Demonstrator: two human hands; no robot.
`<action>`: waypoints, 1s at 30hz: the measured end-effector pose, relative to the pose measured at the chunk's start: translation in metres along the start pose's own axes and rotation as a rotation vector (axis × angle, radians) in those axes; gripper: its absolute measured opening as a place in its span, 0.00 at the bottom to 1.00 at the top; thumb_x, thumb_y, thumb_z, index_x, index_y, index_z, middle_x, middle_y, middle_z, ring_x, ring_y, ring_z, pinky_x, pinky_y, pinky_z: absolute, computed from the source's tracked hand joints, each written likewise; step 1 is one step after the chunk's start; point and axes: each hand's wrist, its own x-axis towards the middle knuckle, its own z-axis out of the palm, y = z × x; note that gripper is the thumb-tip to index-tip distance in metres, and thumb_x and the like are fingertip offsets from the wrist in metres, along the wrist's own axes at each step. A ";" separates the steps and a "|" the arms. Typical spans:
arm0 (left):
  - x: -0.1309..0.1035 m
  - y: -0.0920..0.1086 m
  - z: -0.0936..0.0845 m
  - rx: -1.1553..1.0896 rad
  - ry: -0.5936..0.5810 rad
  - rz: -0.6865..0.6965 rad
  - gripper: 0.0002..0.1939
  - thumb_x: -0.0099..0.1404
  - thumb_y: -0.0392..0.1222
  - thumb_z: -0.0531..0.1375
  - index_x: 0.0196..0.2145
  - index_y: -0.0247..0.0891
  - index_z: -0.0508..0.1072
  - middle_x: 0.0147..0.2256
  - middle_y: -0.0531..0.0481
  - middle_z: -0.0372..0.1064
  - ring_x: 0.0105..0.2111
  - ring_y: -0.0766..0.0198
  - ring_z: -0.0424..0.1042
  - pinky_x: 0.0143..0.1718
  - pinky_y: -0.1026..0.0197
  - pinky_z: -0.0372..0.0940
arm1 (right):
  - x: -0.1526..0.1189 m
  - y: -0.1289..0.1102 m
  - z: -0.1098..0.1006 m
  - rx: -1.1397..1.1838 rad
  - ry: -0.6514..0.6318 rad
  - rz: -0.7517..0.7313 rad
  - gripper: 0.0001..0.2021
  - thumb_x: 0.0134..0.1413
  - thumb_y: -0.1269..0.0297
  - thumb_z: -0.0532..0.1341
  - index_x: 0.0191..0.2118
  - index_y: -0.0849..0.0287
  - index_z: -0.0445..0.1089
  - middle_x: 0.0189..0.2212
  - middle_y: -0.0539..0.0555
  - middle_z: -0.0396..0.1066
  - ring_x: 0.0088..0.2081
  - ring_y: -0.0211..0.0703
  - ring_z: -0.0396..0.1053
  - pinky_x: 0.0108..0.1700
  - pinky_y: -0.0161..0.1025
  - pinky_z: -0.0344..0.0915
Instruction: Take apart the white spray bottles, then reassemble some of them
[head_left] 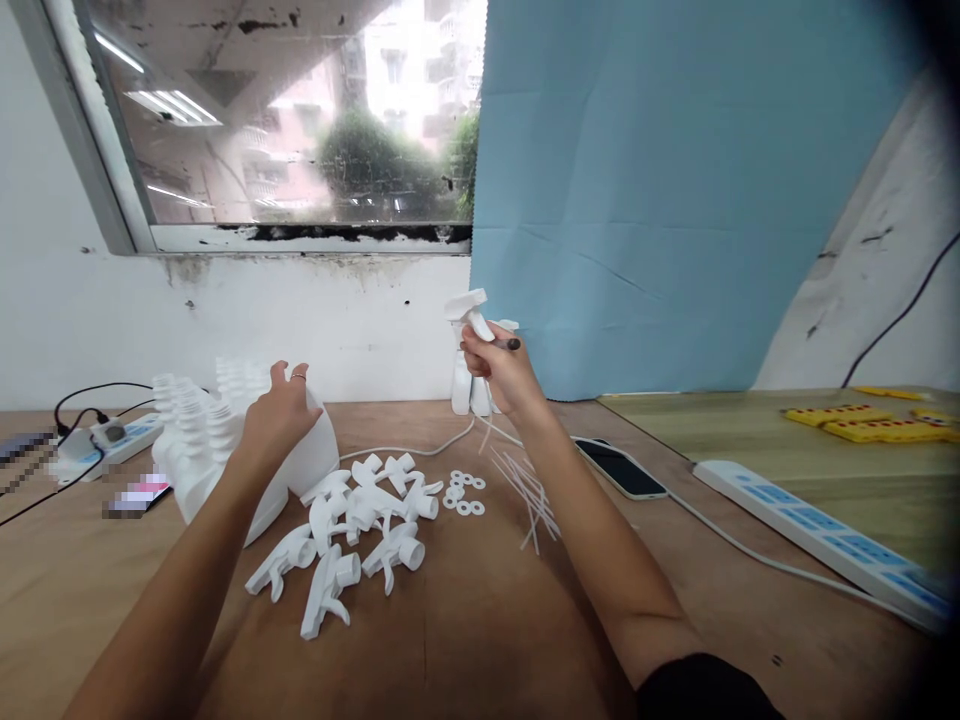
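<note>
My left hand point(281, 412) is over a group of white plastic bottles point(202, 440) with ribbed necks, its fingers apart beside a bottle point(319, 455) at the group's right side. A ring is on one finger. Near the wall, my right hand point(499, 365) is closed around a white spray bottle just below its trigger head point(466, 305). A dark, pen-like stick point(508, 344) pokes out from the same hand. Behind it a second white spray head point(506, 325) shows in part. Lower bottle bodies point(461, 385) stand against the wall, partly hidden by the hand.
Loose white trigger heads point(367, 510) lie mid-table, beside small white washers point(463, 492) and thin white tubes point(529, 495). A phone point(621, 468), a white cable point(739, 545) and a power strip point(817, 535) are at right. Another power strip point(131, 440) and a lit phone point(139, 494) lie left.
</note>
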 end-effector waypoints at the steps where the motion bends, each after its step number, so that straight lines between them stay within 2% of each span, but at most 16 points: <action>1: -0.002 0.003 -0.004 -0.015 0.022 0.014 0.32 0.61 0.49 0.55 0.61 0.39 0.56 0.64 0.35 0.44 0.43 0.38 0.73 0.40 0.44 0.67 | 0.000 0.003 0.001 -0.060 0.006 -0.014 0.19 0.44 0.50 0.68 0.24 0.58 0.60 0.19 0.43 0.51 0.18 0.28 0.43 0.20 0.34 0.39; 4: -0.008 0.012 -0.015 -0.101 0.102 0.083 0.26 0.63 0.50 0.55 0.58 0.44 0.60 0.62 0.41 0.51 0.40 0.46 0.74 0.38 0.49 0.67 | -0.002 0.010 0.004 -0.322 -0.003 -0.092 0.19 0.49 0.48 0.64 0.24 0.59 0.64 0.18 0.44 0.50 0.19 0.31 0.46 0.21 0.34 0.42; 7: -0.014 0.018 -0.024 -0.205 0.159 0.162 0.22 0.63 0.51 0.55 0.54 0.46 0.63 0.60 0.45 0.55 0.32 0.57 0.74 0.35 0.54 0.67 | -0.002 0.014 0.007 -0.510 0.008 -0.151 0.15 0.52 0.51 0.61 0.31 0.60 0.70 0.18 0.45 0.50 0.21 0.33 0.48 0.23 0.33 0.46; 9: -0.015 0.020 -0.027 -0.264 0.164 0.202 0.22 0.63 0.51 0.56 0.53 0.45 0.64 0.59 0.46 0.56 0.27 0.64 0.71 0.36 0.55 0.67 | 0.000 0.015 0.003 -0.591 0.047 -0.167 0.12 0.54 0.55 0.60 0.34 0.59 0.71 0.18 0.44 0.51 0.22 0.33 0.50 0.24 0.33 0.48; 11: -0.015 0.019 -0.027 -0.310 0.149 0.235 0.22 0.62 0.52 0.57 0.52 0.44 0.66 0.58 0.45 0.57 0.25 0.67 0.70 0.38 0.56 0.67 | 0.002 0.014 -0.008 -0.703 0.025 -0.061 0.10 0.53 0.57 0.61 0.29 0.59 0.69 0.18 0.45 0.53 0.22 0.33 0.52 0.24 0.32 0.50; 14: -0.012 0.018 -0.026 -0.364 0.120 0.270 0.21 0.61 0.53 0.57 0.50 0.42 0.68 0.57 0.45 0.58 0.24 0.69 0.69 0.40 0.56 0.67 | 0.006 0.015 -0.033 -0.824 -0.111 0.278 0.13 0.47 0.61 0.66 0.20 0.60 0.63 0.14 0.46 0.58 0.18 0.33 0.55 0.20 0.31 0.52; 16: -0.011 0.018 -0.023 -0.382 0.113 0.284 0.21 0.61 0.53 0.58 0.49 0.42 0.69 0.58 0.45 0.58 0.25 0.69 0.70 0.40 0.57 0.67 | 0.007 0.018 -0.049 -0.844 -0.155 0.421 0.14 0.43 0.66 0.69 0.19 0.60 0.63 0.11 0.47 0.60 0.15 0.33 0.56 0.17 0.32 0.54; 18: -0.010 0.019 -0.020 -0.386 0.103 0.297 0.20 0.61 0.53 0.58 0.48 0.42 0.69 0.57 0.46 0.58 0.25 0.68 0.71 0.41 0.56 0.67 | 0.010 0.021 -0.061 -0.862 -0.142 0.456 0.12 0.41 0.69 0.69 0.20 0.61 0.65 0.12 0.49 0.62 0.14 0.35 0.60 0.18 0.33 0.58; 21: -0.010 0.021 -0.016 -0.415 0.075 0.322 0.20 0.61 0.54 0.58 0.47 0.42 0.70 0.57 0.45 0.58 0.26 0.68 0.72 0.42 0.56 0.67 | 0.013 0.020 -0.069 -0.901 -0.080 0.401 0.07 0.44 0.71 0.68 0.25 0.63 0.68 0.19 0.52 0.68 0.19 0.38 0.66 0.23 0.35 0.64; 23: -0.011 0.025 -0.014 -0.473 0.053 0.341 0.20 0.62 0.54 0.58 0.47 0.41 0.70 0.56 0.45 0.59 0.28 0.66 0.73 0.41 0.56 0.67 | 0.014 0.015 -0.066 -0.918 -0.052 0.330 0.04 0.46 0.71 0.67 0.29 0.63 0.71 0.26 0.53 0.71 0.25 0.39 0.69 0.27 0.35 0.66; 25: -0.014 0.031 -0.012 -0.574 -0.007 0.325 0.21 0.62 0.56 0.58 0.48 0.41 0.70 0.52 0.44 0.64 0.30 0.63 0.74 0.39 0.56 0.68 | 0.011 0.007 -0.057 -0.892 -0.081 0.272 0.05 0.49 0.68 0.65 0.35 0.62 0.73 0.31 0.54 0.73 0.30 0.40 0.72 0.30 0.34 0.68; 27: -0.017 0.039 -0.011 -0.738 -0.122 0.278 0.24 0.63 0.58 0.57 0.50 0.41 0.68 0.49 0.43 0.67 0.32 0.60 0.74 0.35 0.56 0.69 | 0.003 -0.003 -0.041 -0.790 -0.178 0.248 0.09 0.52 0.65 0.64 0.40 0.61 0.73 0.33 0.55 0.74 0.30 0.41 0.74 0.29 0.34 0.70; 30: -0.022 0.051 -0.008 -1.033 -0.264 0.253 0.27 0.64 0.60 0.56 0.52 0.40 0.65 0.52 0.40 0.66 0.38 0.57 0.74 0.31 0.58 0.71 | -0.013 -0.012 -0.008 -0.589 -0.375 0.283 0.14 0.52 0.60 0.65 0.44 0.61 0.73 0.33 0.56 0.75 0.27 0.41 0.76 0.24 0.33 0.71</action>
